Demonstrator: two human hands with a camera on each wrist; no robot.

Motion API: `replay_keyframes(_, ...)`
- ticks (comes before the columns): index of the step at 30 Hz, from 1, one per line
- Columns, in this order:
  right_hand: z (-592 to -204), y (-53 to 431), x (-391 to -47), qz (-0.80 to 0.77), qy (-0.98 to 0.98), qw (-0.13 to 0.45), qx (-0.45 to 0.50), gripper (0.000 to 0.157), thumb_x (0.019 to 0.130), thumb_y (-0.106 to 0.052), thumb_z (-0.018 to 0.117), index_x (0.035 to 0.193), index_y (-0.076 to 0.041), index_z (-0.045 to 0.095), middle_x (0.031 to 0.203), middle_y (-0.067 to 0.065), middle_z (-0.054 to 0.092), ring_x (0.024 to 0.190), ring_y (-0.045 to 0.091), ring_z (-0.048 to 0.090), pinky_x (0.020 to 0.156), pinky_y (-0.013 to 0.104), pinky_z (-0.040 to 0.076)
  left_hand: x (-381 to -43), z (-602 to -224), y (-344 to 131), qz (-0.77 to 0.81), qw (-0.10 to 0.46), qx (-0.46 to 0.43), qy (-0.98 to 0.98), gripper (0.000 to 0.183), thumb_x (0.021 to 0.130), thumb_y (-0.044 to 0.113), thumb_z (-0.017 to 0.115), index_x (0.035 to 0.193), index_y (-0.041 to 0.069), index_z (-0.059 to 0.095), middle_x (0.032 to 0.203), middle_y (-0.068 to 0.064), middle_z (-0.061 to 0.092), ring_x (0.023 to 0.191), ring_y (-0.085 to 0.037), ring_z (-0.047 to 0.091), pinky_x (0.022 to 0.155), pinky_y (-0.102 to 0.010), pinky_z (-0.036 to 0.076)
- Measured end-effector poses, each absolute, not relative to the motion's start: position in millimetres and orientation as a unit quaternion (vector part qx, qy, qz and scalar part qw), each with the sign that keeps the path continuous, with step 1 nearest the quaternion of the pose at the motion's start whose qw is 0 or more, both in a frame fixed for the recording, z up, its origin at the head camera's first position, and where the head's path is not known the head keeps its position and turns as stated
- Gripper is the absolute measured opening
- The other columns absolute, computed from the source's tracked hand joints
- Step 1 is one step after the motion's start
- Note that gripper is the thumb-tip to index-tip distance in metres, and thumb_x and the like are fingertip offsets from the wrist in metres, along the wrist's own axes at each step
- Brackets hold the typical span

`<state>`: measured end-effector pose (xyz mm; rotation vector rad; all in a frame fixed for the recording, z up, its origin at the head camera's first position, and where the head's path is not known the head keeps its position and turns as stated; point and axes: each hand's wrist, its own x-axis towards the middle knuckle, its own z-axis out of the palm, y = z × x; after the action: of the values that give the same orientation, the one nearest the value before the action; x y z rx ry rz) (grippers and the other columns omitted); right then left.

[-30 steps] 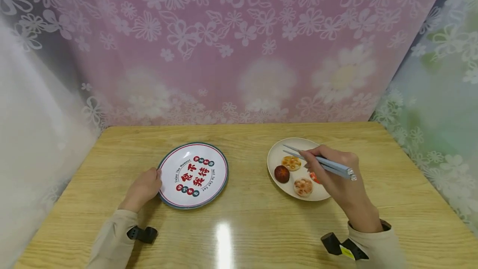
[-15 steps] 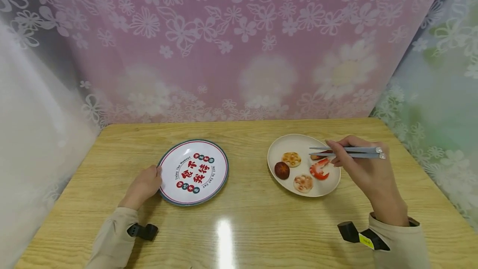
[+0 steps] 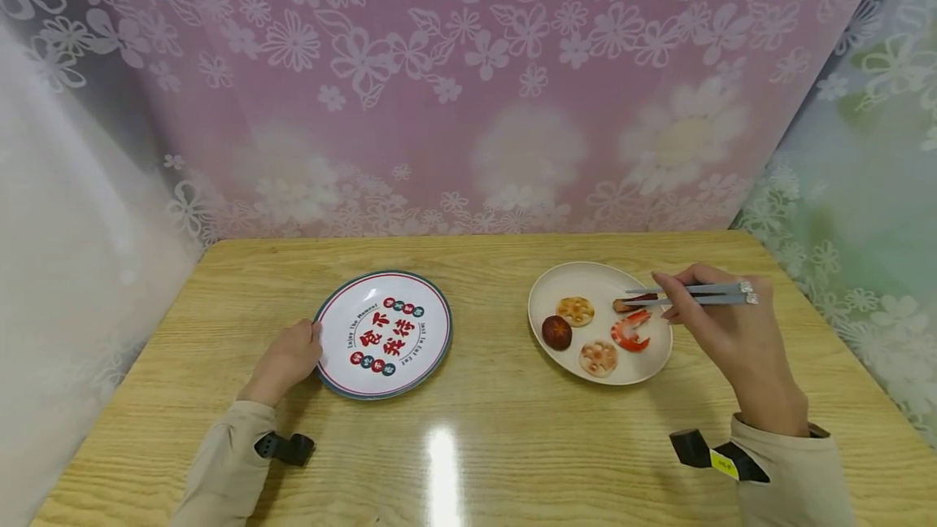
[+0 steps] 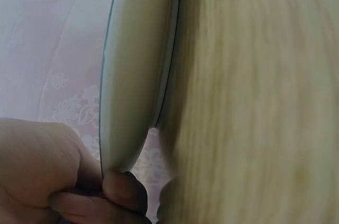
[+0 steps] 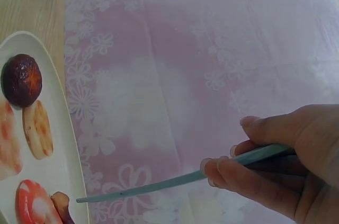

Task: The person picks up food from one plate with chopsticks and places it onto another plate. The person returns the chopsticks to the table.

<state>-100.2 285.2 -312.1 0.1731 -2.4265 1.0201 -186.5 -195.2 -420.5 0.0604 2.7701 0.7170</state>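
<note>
My left hand (image 3: 287,356) pinches the near-left rim of a white plate (image 3: 432,348) with a blue edge and red lettering. In the left wrist view, the thumb and fingertips press the plate's rim (image 4: 124,75) from both sides. My right hand (image 3: 732,340) holds a pair of grey-blue chopsticks (image 3: 706,295) over the right side of a cream plate (image 3: 545,291). Their tips overlap a slim brown piece of food (image 3: 628,307). Beside it lies a red-and-white shrimp (image 3: 631,332). Two lotus root slices (image 3: 574,311) and a shiitake mushroom (image 3: 556,333) sit farther left on that plate.
Both plates stand on a wooden table (image 3: 483,429), a wide gap between them. A pink floral curtain (image 3: 468,104) hangs behind the table, and pale patterned cloth (image 3: 871,210) hangs at the right side.
My right hand and the chopsticks have moved right, from above the plate's middle to the brown piece, uncovering the shrimp. The left hand still holds the white plate's rim.
</note>
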Motion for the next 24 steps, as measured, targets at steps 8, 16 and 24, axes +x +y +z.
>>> replay_keyframes(8, -315.0, 291.2, -102.0, 0.353, -0.899, 0.253, 0.065, 0.017, 0.089, -0.013, 0.07, 0.076, -0.004, 0.065, 0.062, 0.008, 0.065, 0.05, -0.001, 0.061, 0.05, 0.014, 0.048, -185.3, -417.3, -193.5, 0.245, 0.144, 0.019, 0.959, 0.039, 0.105, 0.014, 0.026, 0.114, -0.018, 0.046, 0.085, -0.019, 0.052, 0.08, -0.031, 0.051, 0.07, -0.041, 0.041)
replay_keyframes(16, -319.1, 297.0, -105.6, 0.354, -0.899, 0.252, 0.049, 0.02, 0.088, -0.015, 0.072, 0.076, -0.005, 0.061, 0.061, 0.008, 0.063, 0.047, 0.004, 0.059, 0.047, 0.017, 0.047, -186.4, -418.7, -194.2, 0.24, 0.143, 0.021, 0.96, 0.039, 0.104, 0.014, 0.026, 0.113, -0.018, 0.046, 0.089, -0.023, 0.053, 0.082, -0.034, 0.052, 0.073, -0.044, 0.042)
replay_keyframes(24, -325.8, 300.4, -112.1, 0.367, -0.896, 0.247, 0.044, 0.022, 0.088, -0.014, 0.072, 0.074, -0.001, 0.06, 0.061, 0.002, 0.064, 0.046, 0.006, 0.06, 0.047, 0.017, 0.048, -187.1, -418.6, -194.1, 0.235, 0.145, 0.019, 0.961, 0.039, 0.104, 0.014, 0.027, 0.115, -0.018, 0.046, 0.091, -0.023, 0.053, 0.082, -0.033, 0.05, 0.072, -0.043, 0.041)
